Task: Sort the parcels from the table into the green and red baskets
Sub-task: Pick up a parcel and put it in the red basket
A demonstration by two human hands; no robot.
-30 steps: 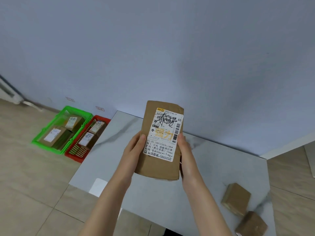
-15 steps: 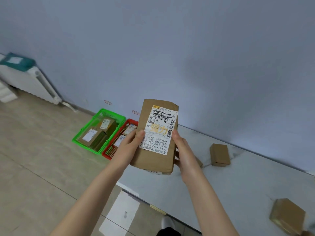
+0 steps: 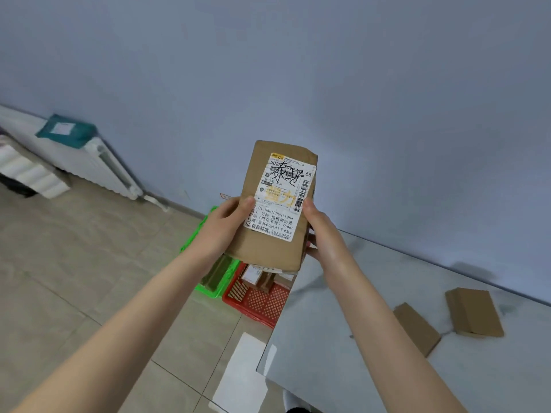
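The green basket (image 3: 194, 234) and the red basket (image 3: 264, 304) on the floor already hold some parcels, the left hand (image 3: 226, 226) and the right hand (image 3: 321, 231) hold a labelled cardboard parcel (image 3: 262, 248) in the air above them, fingers (image 3: 244, 204) clamped on its sides, and two cardboard boxes (image 3: 472, 311) are left on the table (image 3: 343, 383)

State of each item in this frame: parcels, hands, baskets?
labelled parcel: held upright, label facing camera
left hand: grips its left edge
right hand: grips its right edge
green basket: on floor, parcel inside, partly hidden
red basket: on floor, parcels inside
nearer plain parcel: lying on table
farther plain parcel: lying on table
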